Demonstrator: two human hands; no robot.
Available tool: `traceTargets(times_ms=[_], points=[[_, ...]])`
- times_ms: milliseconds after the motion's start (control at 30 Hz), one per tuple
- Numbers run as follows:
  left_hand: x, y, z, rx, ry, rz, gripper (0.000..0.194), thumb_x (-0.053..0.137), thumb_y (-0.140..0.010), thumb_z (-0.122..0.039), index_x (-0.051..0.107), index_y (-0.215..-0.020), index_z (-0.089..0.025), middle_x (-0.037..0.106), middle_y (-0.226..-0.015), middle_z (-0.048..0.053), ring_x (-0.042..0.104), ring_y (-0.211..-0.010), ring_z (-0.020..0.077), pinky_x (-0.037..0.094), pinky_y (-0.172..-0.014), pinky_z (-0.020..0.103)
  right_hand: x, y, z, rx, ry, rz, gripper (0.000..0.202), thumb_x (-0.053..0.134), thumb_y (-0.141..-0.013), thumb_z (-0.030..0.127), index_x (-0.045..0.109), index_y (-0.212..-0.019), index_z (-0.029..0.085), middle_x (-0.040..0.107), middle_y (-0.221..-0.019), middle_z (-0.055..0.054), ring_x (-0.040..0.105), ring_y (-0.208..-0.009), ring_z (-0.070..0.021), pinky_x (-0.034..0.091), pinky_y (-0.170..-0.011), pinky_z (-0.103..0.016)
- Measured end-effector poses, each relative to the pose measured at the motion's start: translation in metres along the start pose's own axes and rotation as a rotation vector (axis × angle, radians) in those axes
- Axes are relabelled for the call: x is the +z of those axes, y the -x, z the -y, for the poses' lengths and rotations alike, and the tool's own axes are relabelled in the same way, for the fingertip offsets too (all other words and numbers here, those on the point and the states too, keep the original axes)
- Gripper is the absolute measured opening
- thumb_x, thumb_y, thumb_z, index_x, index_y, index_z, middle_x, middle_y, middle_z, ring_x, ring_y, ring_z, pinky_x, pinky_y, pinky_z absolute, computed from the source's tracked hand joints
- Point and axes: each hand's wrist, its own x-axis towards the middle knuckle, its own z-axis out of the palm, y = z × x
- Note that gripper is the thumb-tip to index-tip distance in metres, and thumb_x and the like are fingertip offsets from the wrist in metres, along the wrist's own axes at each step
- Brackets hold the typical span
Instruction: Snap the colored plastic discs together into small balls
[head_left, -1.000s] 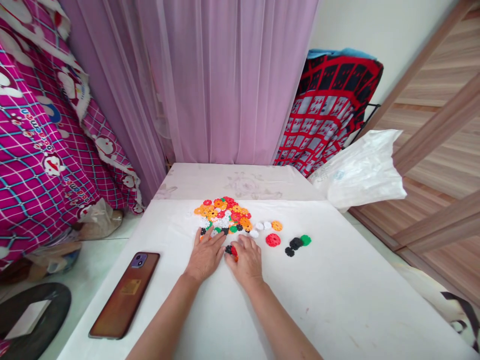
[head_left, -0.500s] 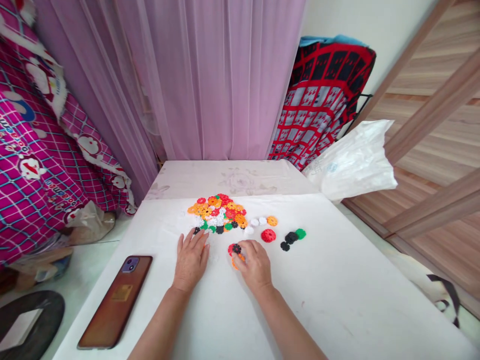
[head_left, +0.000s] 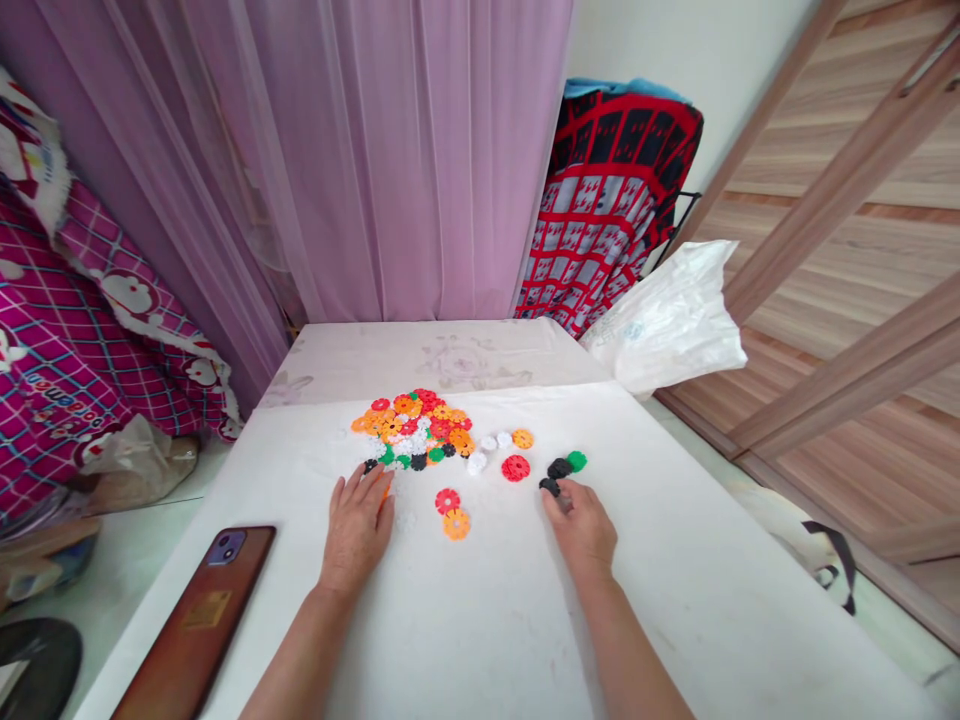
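Observation:
Flower-shaped plastic discs in several colours form a heap [head_left: 420,425] on the white-covered table. My left hand [head_left: 356,530] lies at the heap's near edge, fingers stretched out, with an orange disc [head_left: 387,489] partly hidden beneath them. My right hand [head_left: 585,530] pinches a black disc [head_left: 549,486] between thumb and fingers, at table level. Just beyond it are more black discs [head_left: 559,467] and a green disc [head_left: 576,461]. Between my hands, a red disc [head_left: 447,501] touches an orange-yellow disc [head_left: 456,524].
A stack of red discs [head_left: 515,468], white discs [head_left: 477,463] and an orange disc [head_left: 523,439] lie right of the heap. A phone [head_left: 199,620] rests at the table's left. A white plastic bag [head_left: 667,325] stands by the far right corner.
My right hand has moved right, from the red and orange discs to the black ones. A black disc no longer lies on the red disc. My left hand stays by the heap; the view has shifted.

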Motion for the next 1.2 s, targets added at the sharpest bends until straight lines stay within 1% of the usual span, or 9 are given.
traceTargets(times_ms=[133, 333, 400, 500, 600, 767, 1000, 1100, 1200], points=[[0.002, 0.001, 0.001, -0.016, 0.022, -0.004, 0.039, 0.041, -0.088, -0.029, 0.062, -0.12, -0.025, 0.06, -0.13, 0.009, 0.047, -0.128, 0.0305, 0.031, -0.106, 0.057, 0.003, 0.0, 0.002, -0.01, 0.042, -0.001, 0.032, 0.05, -0.08, 0.046, 0.065, -0.095, 0.022, 0.065, -0.087, -0.003, 0.056, -0.069, -0.0154, 0.037, -0.063, -0.027], [0.002, 0.001, 0.001, -0.024, 0.012, 0.003, 0.039, 0.04, -0.088, -0.03, 0.062, -0.119, -0.023, 0.06, -0.13, 0.009, 0.047, -0.128, 0.0304, 0.032, -0.106, 0.056, 0.002, -0.001, 0.002, -0.006, 0.056, 0.003, 0.032, 0.052, -0.08, 0.044, 0.063, -0.099, 0.021, 0.065, -0.09, -0.003, 0.056, -0.073, -0.0159, 0.037, -0.065, -0.027], [0.002, 0.0, 0.002, -0.027, 0.013, 0.005, 0.039, 0.04, -0.088, -0.03, 0.063, -0.119, -0.023, 0.06, -0.13, 0.009, 0.047, -0.128, 0.0304, 0.032, -0.106, 0.056, 0.002, 0.0, 0.002, -0.004, 0.05, 0.0, 0.029, 0.051, -0.079, 0.043, 0.063, -0.095, 0.02, 0.065, -0.089, -0.003, 0.056, -0.072, -0.0159, 0.037, -0.065, -0.027], [0.002, 0.001, 0.003, -0.027, 0.008, 0.003, 0.039, 0.04, -0.088, -0.03, 0.063, -0.118, -0.022, 0.06, -0.13, 0.009, 0.048, -0.127, 0.0304, 0.033, -0.106, 0.055, -0.001, 0.003, 0.002, -0.009, 0.044, 0.007, 0.025, 0.051, -0.079, 0.041, 0.063, -0.082, 0.02, 0.063, -0.083, -0.003, 0.055, -0.068, -0.015, 0.036, -0.064, -0.026], [0.003, 0.001, 0.003, -0.031, 0.007, -0.012, 0.038, 0.041, -0.088, -0.031, 0.064, -0.117, -0.023, 0.06, -0.13, 0.008, 0.049, -0.126, 0.03, 0.034, -0.106, 0.055, -0.004, 0.007, 0.002, -0.065, 0.052, 0.031, 0.024, 0.05, -0.081, 0.038, 0.064, -0.072, 0.02, 0.062, -0.08, -0.002, 0.054, -0.066, -0.0135, 0.035, -0.062, -0.026], [0.002, 0.001, 0.003, -0.036, 0.035, -0.004, 0.038, 0.041, -0.088, -0.031, 0.064, -0.117, -0.022, 0.06, -0.13, 0.009, 0.048, -0.127, 0.0305, 0.033, -0.106, 0.055, -0.005, 0.008, 0.002, -0.129, 0.097, 0.027, 0.021, 0.051, -0.081, 0.031, 0.07, -0.081, 0.021, 0.062, -0.086, -0.003, 0.053, -0.069, -0.0135, 0.034, -0.064, -0.026], [0.004, 0.001, 0.006, -0.062, 0.08, -0.027, 0.037, 0.041, -0.087, -0.031, 0.064, -0.115, -0.024, 0.061, -0.128, 0.008, 0.049, -0.126, 0.0297, 0.034, -0.105, 0.055, -0.004, 0.009, -0.001, -0.127, 0.073, -0.001, 0.021, 0.05, -0.082, 0.03, 0.069, -0.08, 0.021, 0.062, -0.087, -0.002, 0.052, -0.066, -0.0121, 0.035, -0.062, -0.026], [0.008, 0.0, 0.01, -0.104, 0.134, -0.041, 0.038, 0.039, -0.088, -0.033, 0.065, -0.114, -0.023, 0.061, -0.128, 0.008, 0.051, -0.124, 0.0292, 0.036, -0.105, 0.054, -0.003, 0.011, 0.013, -0.243, 0.007, -0.054, 0.023, 0.049, -0.085, 0.031, 0.068, -0.079, 0.021, 0.062, -0.087, -0.003, 0.054, -0.074, -0.0143, 0.039, -0.069, -0.026], [0.011, -0.002, 0.016, -0.144, 0.201, -0.061, 0.039, 0.039, -0.088, -0.035, 0.065, -0.114, -0.022, 0.063, -0.126, 0.008, 0.052, -0.122, 0.0277, 0.04, -0.104, 0.051, 0.0, 0.008, 0.046, -0.447, -0.037, -0.027, 0.023, 0.047, -0.087, 0.027, 0.069, -0.082, 0.021, 0.062, -0.092, -0.005, 0.054, -0.086, -0.0177, 0.039, -0.081, -0.03]])
